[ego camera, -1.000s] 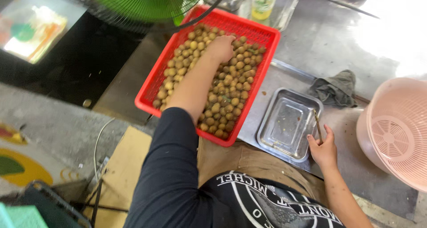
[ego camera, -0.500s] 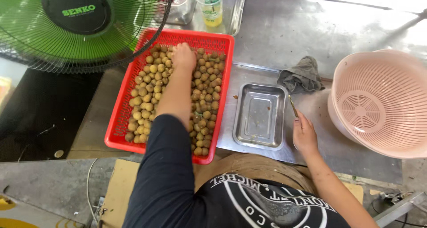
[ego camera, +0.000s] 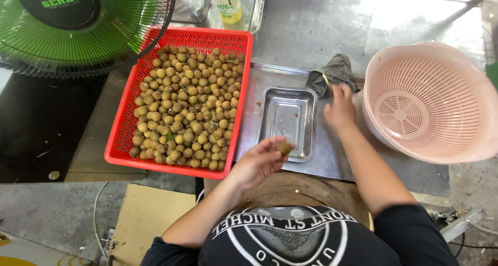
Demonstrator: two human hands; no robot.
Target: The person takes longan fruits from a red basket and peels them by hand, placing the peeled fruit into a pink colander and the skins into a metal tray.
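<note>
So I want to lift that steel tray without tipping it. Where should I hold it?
Probably by the raised rim of the tray on its two long sides, coming from above. It lies flat on the steel table, shallow, with a rolled lip all round. The left side sits close to the red basket, so the near and far short ends may give the fingers more room.

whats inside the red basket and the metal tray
The red basket is filled with small round brown fruits; its floor is hidden beneath them. The metal tray looks empty. The left hand holds one fruit at its near edge.
</note>
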